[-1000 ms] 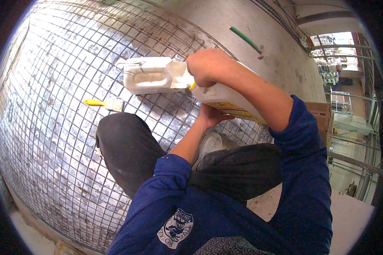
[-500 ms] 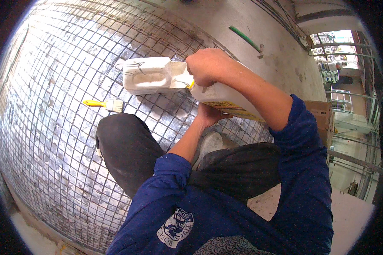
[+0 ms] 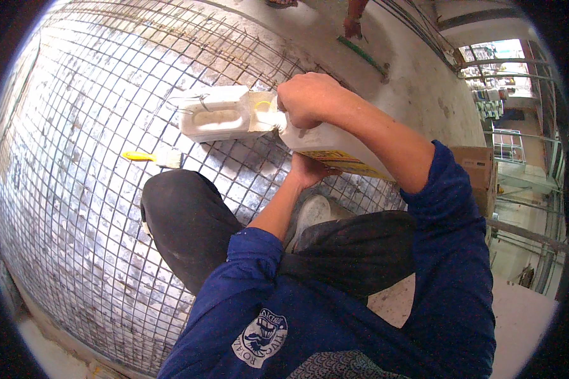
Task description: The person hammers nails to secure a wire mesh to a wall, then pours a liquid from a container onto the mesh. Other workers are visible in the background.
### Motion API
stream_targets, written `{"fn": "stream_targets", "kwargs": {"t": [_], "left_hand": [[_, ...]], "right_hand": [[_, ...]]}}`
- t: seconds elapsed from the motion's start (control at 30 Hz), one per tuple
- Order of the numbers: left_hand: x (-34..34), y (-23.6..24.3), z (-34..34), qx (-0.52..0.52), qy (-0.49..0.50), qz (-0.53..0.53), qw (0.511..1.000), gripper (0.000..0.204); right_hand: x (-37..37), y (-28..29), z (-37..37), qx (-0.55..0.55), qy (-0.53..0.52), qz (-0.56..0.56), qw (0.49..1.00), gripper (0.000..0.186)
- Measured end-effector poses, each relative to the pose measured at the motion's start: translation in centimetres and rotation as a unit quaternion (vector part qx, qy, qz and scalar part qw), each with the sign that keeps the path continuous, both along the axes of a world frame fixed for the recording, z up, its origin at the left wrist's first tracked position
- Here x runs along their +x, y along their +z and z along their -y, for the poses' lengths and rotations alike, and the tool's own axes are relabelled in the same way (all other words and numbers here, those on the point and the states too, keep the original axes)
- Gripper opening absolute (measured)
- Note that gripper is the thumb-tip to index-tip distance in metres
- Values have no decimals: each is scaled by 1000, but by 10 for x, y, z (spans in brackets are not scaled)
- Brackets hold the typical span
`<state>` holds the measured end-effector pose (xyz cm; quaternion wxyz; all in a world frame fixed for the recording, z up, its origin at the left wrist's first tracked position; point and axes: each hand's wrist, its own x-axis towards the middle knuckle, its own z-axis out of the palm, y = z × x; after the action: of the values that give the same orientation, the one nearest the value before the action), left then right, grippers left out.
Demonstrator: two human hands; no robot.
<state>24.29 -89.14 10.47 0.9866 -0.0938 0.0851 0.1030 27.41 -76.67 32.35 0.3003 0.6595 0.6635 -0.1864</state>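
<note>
My right hand [image 3: 308, 100] is closed round the handle of a big white plastic jug [image 3: 335, 140] with a yellow label. The jug is tipped on its side, its neck pointing left. Below, my left hand [image 3: 310, 170] grips the jug's underside; its fingers are partly hidden. The jug's mouth meets the opening of a cut-open white plastic container [image 3: 218, 120] lying on the wire mesh. Something white and bright shows at that opening, beside a thin yellow ring [image 3: 262, 106]. A wire is looped through the container's far left end.
Steel wire mesh [image 3: 101, 208] covers the floor. A yellow-handled paintbrush [image 3: 152, 158] lies on it, left of my knee. At the top, another person's hand [image 3: 353, 26] is near a green stick [image 3: 362, 55]. A cardboard box [image 3: 474, 167] stands at the right.
Another person's hand and foot have come into view at the top. The yellow piece at the jug's mouth now shows as a ring in the container's opening. My hands have barely moved.
</note>
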Motion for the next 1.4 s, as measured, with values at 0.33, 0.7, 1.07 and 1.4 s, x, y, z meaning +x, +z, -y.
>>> {"fn": "stream_targets", "kwargs": {"t": [0.33, 0.7, 1.07, 1.4], "left_hand": [[3, -6, -2, 34, -1, -27, 999, 76], [6, -43, -1, 39, -7, -50, 998, 73], [-15, -44, -15, 138, 44, -273, 951, 55], [-45, -56, -12, 259, 39, -426, 866, 49]], "right_hand": [[7, 5, 10, -6, -5, -9, 1000, 42], [38, 5, 41, 46, -64, -93, 993, 48], [86, -10, 94, 156, -92, -205, 962, 45], [130, -55, 180, 296, -365, -393, 790, 55]]}}
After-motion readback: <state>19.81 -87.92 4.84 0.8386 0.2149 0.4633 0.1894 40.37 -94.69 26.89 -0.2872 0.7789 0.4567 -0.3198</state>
